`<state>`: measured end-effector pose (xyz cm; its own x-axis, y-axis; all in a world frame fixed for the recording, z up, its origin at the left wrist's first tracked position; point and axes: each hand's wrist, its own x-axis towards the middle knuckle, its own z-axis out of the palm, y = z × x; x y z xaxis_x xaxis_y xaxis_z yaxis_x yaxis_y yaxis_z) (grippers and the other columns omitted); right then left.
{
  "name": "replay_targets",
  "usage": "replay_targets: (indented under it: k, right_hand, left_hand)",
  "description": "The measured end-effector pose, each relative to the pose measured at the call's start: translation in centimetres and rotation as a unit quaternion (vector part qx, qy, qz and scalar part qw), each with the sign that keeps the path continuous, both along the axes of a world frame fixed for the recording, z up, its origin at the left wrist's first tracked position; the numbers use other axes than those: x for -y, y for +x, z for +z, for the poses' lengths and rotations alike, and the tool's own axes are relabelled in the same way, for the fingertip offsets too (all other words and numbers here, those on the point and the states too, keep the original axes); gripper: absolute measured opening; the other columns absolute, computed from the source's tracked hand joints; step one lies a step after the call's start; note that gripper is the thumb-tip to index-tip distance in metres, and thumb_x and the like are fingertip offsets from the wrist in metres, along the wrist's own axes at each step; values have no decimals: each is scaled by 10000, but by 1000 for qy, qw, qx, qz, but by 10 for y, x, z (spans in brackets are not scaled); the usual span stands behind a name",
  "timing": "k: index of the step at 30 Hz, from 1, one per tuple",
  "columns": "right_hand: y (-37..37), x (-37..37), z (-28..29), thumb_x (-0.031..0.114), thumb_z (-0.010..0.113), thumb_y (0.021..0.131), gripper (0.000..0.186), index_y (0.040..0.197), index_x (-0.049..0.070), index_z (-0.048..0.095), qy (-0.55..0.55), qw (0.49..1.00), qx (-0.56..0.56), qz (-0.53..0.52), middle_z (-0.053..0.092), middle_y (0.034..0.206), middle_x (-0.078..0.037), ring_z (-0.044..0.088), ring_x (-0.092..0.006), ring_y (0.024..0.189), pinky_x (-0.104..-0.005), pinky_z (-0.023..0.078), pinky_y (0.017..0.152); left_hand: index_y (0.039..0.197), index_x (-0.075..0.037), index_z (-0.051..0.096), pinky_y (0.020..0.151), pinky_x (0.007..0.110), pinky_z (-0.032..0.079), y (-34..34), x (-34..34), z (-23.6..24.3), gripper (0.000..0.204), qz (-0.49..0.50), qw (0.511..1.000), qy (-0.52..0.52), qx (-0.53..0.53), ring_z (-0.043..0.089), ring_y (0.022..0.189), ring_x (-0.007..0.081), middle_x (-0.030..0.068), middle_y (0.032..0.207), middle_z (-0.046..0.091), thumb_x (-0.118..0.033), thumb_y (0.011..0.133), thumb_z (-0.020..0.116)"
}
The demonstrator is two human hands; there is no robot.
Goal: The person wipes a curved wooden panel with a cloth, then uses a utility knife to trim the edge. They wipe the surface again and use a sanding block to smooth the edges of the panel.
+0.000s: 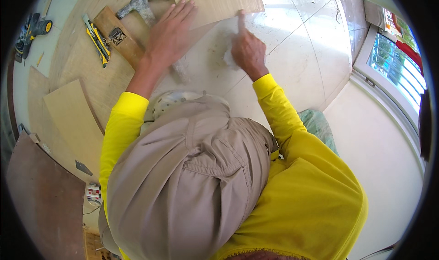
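Note:
A pale wood-faced board point(219, 1) lies at the top of the view. My left hand point(171, 33), slightly blurred, has its fingers stretched out flat, their tips at the board's left side. Beneath that hand runs the handle of a claw hammer point(141, 6), which it does not grip. My right hand point(249, 49) touches the board's near edge with its straight index finger. The other fingers curl in, beside a whitish blurred thing I cannot name. Left of the hammer lie a wooden hand plane point(120, 37) with shavings in it and a yellow-black utility knife point(97, 42).
A yellow-black power tool point(35, 33) and a pencil point(40, 58) lie far left. A plywood piece point(75, 123) is near my left forearm. White floor tiles point(297, 54) stretch to the right, toward a barred window point(393, 68). Greenish plastic sheeting point(318, 127) lies beside my right arm.

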<state>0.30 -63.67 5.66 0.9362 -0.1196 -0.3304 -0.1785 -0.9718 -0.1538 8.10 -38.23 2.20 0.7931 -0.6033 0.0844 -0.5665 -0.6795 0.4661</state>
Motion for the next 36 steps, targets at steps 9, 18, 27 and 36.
replay_targets:
  k: [9, 18, 27, 36]
  right_hand:
    - [-24, -6, 21, 279, 867, 1015, 370, 1331, 111, 773, 326, 938, 56, -101, 804, 1010, -140, 803, -279, 877, -420, 644, 802]
    - [51, 82, -30, 312, 833, 1047, 311, 1187, 45, 755, 128, 924, 301, -199, 821, 995, -208, 786, -366, 832, -470, 614, 768]
    - [-10, -80, -32, 292, 924, 950, 323, 1201, 118, 820, 393, 909, 110, 89, 846, 1080, -167, 799, -430, 977, -524, 642, 896]
    - [17, 62, -20, 179, 814, 1081, 217, 1258, 59, 782, 348, 857, 256, -281, 796, 983, -90, 700, -138, 845, -322, 574, 760]
  left_hand:
    - [1667, -83, 611, 1418, 481, 329, 7, -7, -1, 666, -3, 1000, -3, -18, 488, 1663, 293, 89, 1764, 572, 11, 1020, 488]
    - [1646, -74, 633, 1417, 470, 340, 5, -5, -4, 642, 14, 998, -48, -33, 503, 1650, 303, 109, 1742, 591, 24, 1031, 477]
    - [1560, -80, 714, 1396, 448, 382, 15, -6, 1, 563, 21, 996, -55, -71, 552, 1611, 280, 87, 1699, 635, -20, 1035, 519]
    - [1554, -81, 719, 1411, 447, 369, 12, -9, 3, 622, 31, 993, -70, -85, 536, 1625, 258, 59, 1703, 636, 45, 1003, 460]
